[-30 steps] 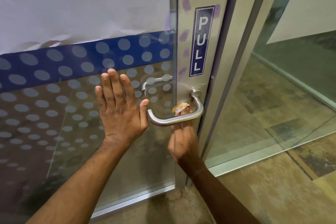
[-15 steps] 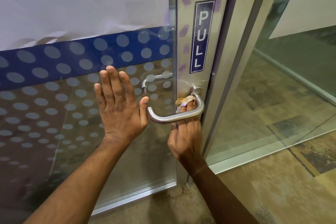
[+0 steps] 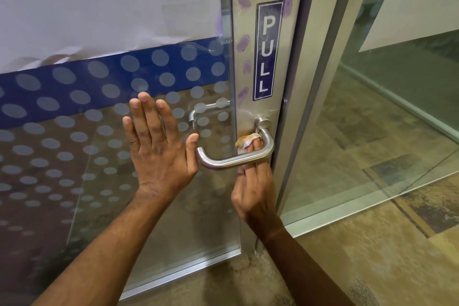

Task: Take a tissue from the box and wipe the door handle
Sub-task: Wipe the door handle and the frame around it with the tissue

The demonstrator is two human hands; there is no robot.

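A brushed steel lever door handle (image 3: 231, 161) sticks out from the metal stile of a glass door. My right hand (image 3: 253, 189) reaches up behind the lever, fingers pinching a small crumpled tissue (image 3: 244, 141), stained orange-brown, against the door plate just left of the handle's base. My left hand (image 3: 159, 146) lies flat on the glass (image 3: 99, 181) to the left of the lever, fingers spread upward, thumb almost touching the lever's free end. No tissue box is in view.
A blue PULL sign (image 3: 267, 49) is stuck on the stile above the handle, with purple smudges (image 3: 243, 43) beside it. The glass carries frosted dots and a blue band (image 3: 74, 87). A fixed glass panel (image 3: 372, 131) stands to the right. The floor (image 3: 347, 268) is mottled tan.
My right hand has slid the tissue up and a little right behind the lever, toward the handle's base. The left hand has stayed flat on the glass.
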